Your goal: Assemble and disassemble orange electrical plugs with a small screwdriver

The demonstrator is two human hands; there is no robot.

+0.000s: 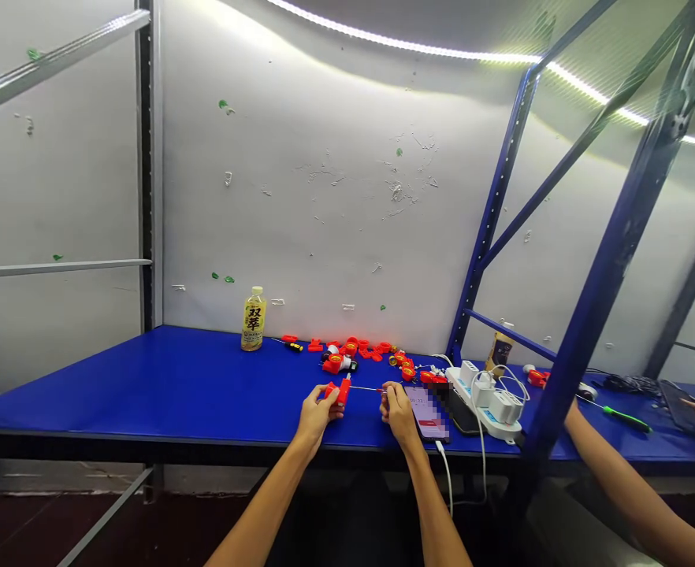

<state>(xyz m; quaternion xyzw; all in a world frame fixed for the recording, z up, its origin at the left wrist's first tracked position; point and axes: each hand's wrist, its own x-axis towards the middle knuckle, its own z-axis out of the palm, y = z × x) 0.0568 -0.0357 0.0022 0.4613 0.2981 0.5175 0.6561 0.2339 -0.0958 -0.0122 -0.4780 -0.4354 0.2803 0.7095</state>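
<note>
My left hand (pixel 317 414) is closed round a red plastic part (pixel 343 391) just above the front of the blue table. From the right, my right hand (pixel 395 407) grips a screwdriver (pixel 364 387), its thin metal shaft pointing left at the red part. Whether the tip touches the part is too small to tell. Behind my hands lies a red and white assembly (pixel 336 362) with a yellowish ring. Several loose red plastic pieces (pixel 377 349) are spread along the back of the table.
A yellow drink bottle (pixel 254 319) stands near the wall, beside a second screwdriver (pixel 293 346). Right of my hands are a phone (pixel 427 413) on a cable and a white power strip (pixel 501 417). Past the blue post (pixel 607 260), another person's arm (pixel 619 492) reaches over the table.
</note>
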